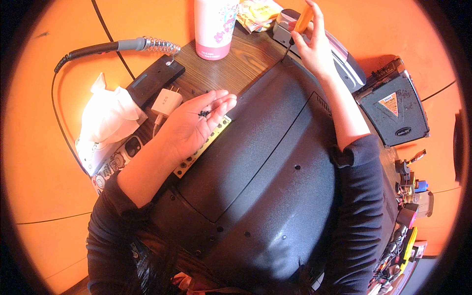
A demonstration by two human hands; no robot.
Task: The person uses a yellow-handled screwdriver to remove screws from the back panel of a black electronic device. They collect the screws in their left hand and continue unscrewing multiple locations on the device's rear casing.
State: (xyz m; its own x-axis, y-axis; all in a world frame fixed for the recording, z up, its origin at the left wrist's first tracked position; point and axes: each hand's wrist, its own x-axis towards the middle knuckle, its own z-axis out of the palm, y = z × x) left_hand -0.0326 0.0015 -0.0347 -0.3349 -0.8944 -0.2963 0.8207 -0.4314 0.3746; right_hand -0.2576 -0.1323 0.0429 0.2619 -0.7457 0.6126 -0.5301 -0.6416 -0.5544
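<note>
Nearest to the person lies the black plastic back cover [265,182] of a flat monitor or television, face down on the dark wooden worktop [221,73], with several small screw holes showing in its surface. A little farther, the left hand [194,125] rests palm up at the left edge of the cover, beside a yellowish connector strip [204,147]; its grip is apart, and some small dark screws [204,113] lie loose in the cupped palm. It is good to keep this palm level and lightly cupped, because the screws are tiny and can roll off. Left of this hand are a white charger plug [167,102], a white tissue pack [108,118] and a black holder [155,81] with a soldering-type tool [113,47] in a spring stand. At the far corner of the cover, the right hand [314,46] has its grip clamped on the orange handle of a screwdriver [301,24], whose dark tip points down at the cover's edge. In my judgement the tool should stand straight in the screw head and turn with steady pressure, so it does not slip. Behind stand a pink bottle [215,27] and, at the right, a grey tool case [393,110].
</note>
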